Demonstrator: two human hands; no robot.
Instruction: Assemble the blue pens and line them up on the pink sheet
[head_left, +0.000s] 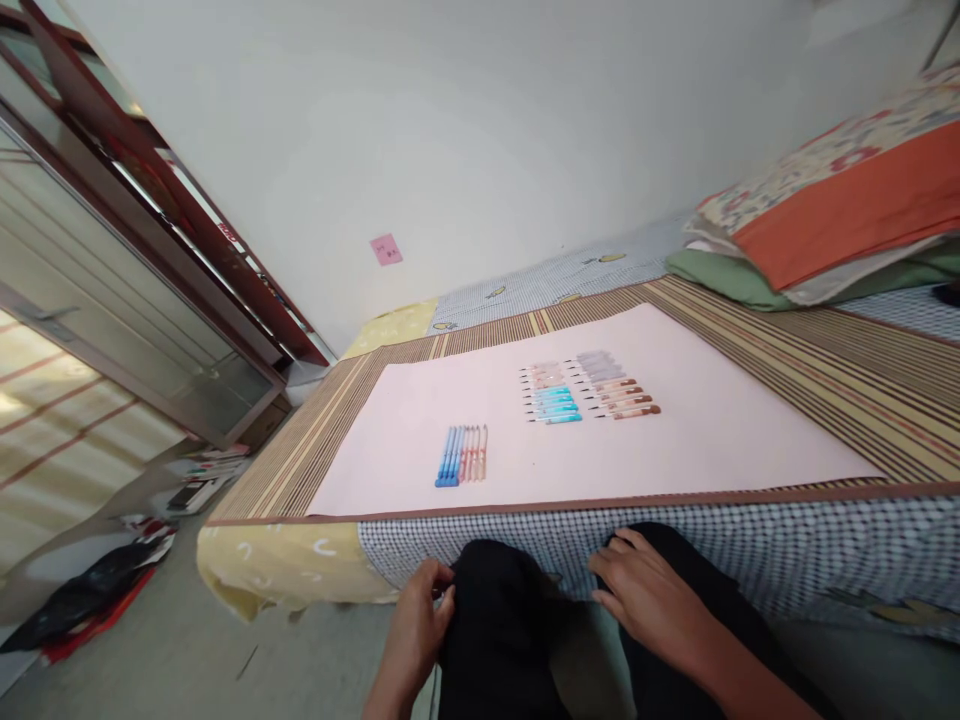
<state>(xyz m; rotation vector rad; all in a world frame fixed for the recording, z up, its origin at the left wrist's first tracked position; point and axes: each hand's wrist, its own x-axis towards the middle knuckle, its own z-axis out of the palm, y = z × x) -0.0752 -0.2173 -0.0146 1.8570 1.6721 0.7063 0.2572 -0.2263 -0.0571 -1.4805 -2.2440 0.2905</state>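
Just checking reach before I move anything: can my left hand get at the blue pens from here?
Likely yes. Your left hand, beside the left knee, appears empty, and the blue pens lie near the front edge of the paper, seemingly unobstructed.

Looks like smooth, matt paper across the pale sheet [502, 440], and like smooth plastic along the blue pens [450, 455] and turquoise pens [556, 405]. Appears woven and matt on the striped mat [787, 365], soft and clothlike on the checked bedcover [795, 550].

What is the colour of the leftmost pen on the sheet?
The leftmost pen is blue, shown best in the head view.
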